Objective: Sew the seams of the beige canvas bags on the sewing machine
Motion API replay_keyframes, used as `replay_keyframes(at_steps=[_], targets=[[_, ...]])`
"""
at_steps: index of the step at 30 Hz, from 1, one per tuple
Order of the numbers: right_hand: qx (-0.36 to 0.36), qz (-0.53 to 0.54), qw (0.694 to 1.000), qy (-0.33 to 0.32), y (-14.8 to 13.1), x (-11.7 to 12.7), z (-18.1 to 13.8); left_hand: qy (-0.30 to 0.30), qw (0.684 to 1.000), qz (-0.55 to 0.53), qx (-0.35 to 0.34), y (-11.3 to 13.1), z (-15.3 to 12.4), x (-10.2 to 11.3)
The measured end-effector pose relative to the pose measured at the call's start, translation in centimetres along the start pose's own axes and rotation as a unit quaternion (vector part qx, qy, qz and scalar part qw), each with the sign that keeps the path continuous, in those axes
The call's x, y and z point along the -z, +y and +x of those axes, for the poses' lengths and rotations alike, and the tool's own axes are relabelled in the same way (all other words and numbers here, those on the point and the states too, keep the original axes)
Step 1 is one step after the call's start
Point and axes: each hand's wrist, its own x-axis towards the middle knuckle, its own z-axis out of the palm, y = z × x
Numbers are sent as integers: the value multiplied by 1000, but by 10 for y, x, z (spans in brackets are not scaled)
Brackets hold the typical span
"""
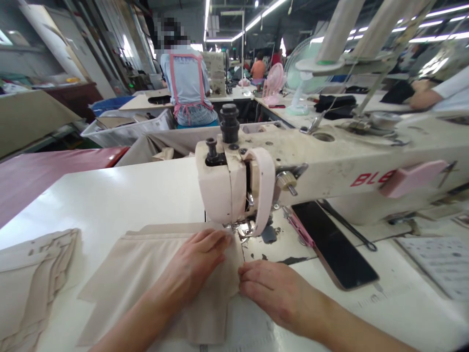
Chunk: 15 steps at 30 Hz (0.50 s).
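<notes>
At the presser foot, both hands point(234, 274) press beige fabric point(146, 274) flat.

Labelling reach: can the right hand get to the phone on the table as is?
Probably yes: the right hand lies by the fabric edge, the phone flat just right of it, bare table between. The sewing machine sits behind.

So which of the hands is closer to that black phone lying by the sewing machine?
The right hand: it rests just left of the phone. The left hand lies farther left, flat on the beige cloth.
</notes>
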Motion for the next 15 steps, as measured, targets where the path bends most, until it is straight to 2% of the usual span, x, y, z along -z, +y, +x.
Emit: replay_keyframes(at_steps=[5, 15], targets=[[-20, -7, 1000, 16, 4, -2, 7, -9, 1000, 10, -1, -5, 3, -4], [-95, -74, 992, 42, 17, -14, 10, 36, 998, 4, 46, -21, 25, 5]])
